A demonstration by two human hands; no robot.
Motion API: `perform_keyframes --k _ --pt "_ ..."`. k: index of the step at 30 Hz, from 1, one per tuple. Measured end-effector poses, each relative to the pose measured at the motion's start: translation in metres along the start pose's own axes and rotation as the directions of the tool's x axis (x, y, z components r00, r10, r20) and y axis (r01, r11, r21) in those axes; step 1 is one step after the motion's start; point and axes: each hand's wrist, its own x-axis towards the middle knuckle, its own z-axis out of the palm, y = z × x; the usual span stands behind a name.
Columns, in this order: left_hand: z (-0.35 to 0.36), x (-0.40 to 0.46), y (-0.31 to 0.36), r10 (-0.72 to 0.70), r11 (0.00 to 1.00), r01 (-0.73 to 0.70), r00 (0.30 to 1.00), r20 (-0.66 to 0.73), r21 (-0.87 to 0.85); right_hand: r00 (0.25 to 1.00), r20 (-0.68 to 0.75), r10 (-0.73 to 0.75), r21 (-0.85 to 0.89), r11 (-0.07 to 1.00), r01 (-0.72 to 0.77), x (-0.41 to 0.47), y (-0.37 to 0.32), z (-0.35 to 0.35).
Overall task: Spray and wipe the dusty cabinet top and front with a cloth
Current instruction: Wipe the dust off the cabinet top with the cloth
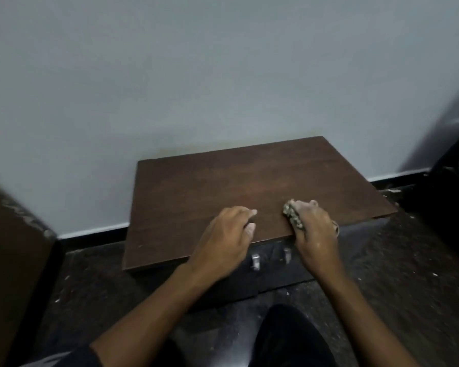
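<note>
Head view: low brown cabinet top [223, 186] as the surface, mid-frame, pushed against a pale grey wall [196, 75]. Below its front edge, two metal handles [255, 261] on the dark cabinet front. Dark speckled floor [395, 274] around. Left hand [224, 234] resting on the surface, fingers loosely bent, holding nothing. Right hand [314, 225] gripping a crumpled cloth [292, 214] pressed on the top near the front edge, right of centre.

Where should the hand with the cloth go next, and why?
Probably slide the right hand and its cloth away from the body, toward the wall. The cloth sits near the front edge of the cabinet top, and the pale, dusty-looking patch lies further back. The left hand rests on the top, seemingly steadying it.
</note>
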Motion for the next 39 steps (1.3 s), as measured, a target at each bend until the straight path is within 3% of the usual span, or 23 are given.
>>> perform_keyframes --k 2,5,9,15,18,21,23,26,31,36,39 --pt "-0.004 -0.015 0.002 -0.002 1.000 0.002 0.999 -0.041 0.011 0.994 0.080 -0.077 0.045 0.996 0.073 -0.011 -0.054 0.031" --pt "-0.021 -0.041 -0.007 -0.114 0.994 0.112 0.985 -0.131 -0.021 0.980 0.186 -0.069 0.022 0.998 0.066 -0.018 -0.128 0.071" --pt "-0.051 -0.082 -0.047 -0.245 0.969 0.245 0.926 -0.287 -0.037 0.884 0.215 -0.416 0.235 0.900 0.366 -0.034 -0.139 0.071" --pt "-0.079 -0.131 -0.086 -0.425 0.893 0.447 0.814 -0.395 -0.039 0.956 0.052 -0.288 0.152 0.949 0.278 -0.032 -0.156 0.079" --pt "-0.085 -0.141 -0.095 -0.493 0.856 0.511 0.757 -0.428 -0.082 0.898 0.140 -0.416 0.156 0.905 0.395 -0.036 -0.215 0.097" --pt "-0.088 -0.149 -0.094 -0.558 0.815 0.563 0.698 -0.449 -0.136 0.826 0.338 -0.451 0.260 0.888 0.379 -0.037 -0.275 0.117" --pt "-0.092 -0.156 -0.096 -0.587 0.790 0.594 0.659 -0.470 -0.153 0.780 0.382 -0.497 0.314 0.863 0.396 -0.043 -0.294 0.125" --pt "-0.097 -0.164 -0.101 -0.605 0.771 0.619 0.637 -0.478 -0.150 0.724 0.298 -0.622 0.308 0.781 0.544 -0.051 -0.280 0.117" --pt "-0.087 -0.165 -0.093 -0.572 0.808 0.569 0.695 -0.436 -0.153 0.564 0.297 -0.770 0.179 0.625 0.760 -0.047 -0.219 0.086" --pt "-0.076 -0.169 -0.089 -0.583 0.804 0.566 0.691 -0.427 -0.183 0.568 0.327 -0.755 0.209 0.644 0.736 -0.030 -0.164 0.065" --pt "-0.072 -0.169 -0.088 -0.578 0.807 0.561 0.688 -0.440 -0.184 0.573 0.292 -0.766 0.247 0.639 0.729 -0.038 -0.191 0.079"
